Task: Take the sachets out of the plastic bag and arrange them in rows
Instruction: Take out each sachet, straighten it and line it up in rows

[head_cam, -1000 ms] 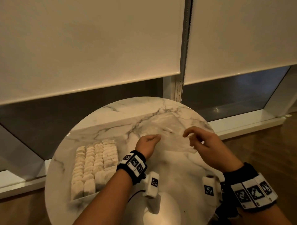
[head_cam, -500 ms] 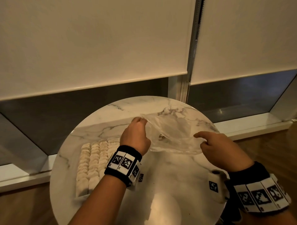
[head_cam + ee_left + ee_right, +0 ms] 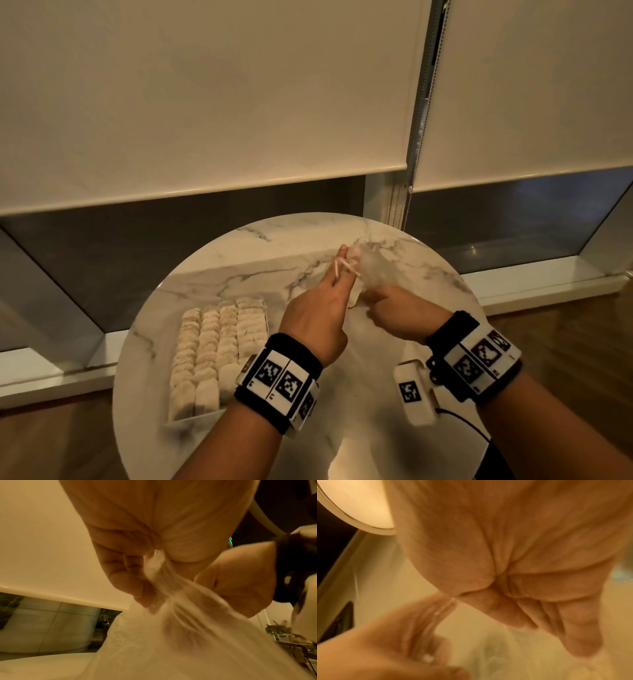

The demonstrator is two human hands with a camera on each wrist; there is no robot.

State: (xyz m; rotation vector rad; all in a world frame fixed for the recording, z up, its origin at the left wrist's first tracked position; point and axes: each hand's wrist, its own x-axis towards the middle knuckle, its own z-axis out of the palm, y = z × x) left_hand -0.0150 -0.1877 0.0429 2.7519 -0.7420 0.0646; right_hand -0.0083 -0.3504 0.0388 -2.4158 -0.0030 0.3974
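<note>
Nearest, on the table point(image 3: 359, 394), the sachets point(image 3: 219, 346) lie in 4 rows, left of the plastic bag point(image 3: 373, 270). Beyond them, left hand point(image 3: 318, 315) and right hand point(image 3: 397, 315) each have fingers point(image 3: 137, 588) curled tight round the gathered bag, held above the table's far half. It appears emptied; I would crumple it slowly, clear of the rows.

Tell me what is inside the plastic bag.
The plastic bag is bunched between the left hand and right hand; no sachet shows through it, though the gripped folds hide part.
</note>
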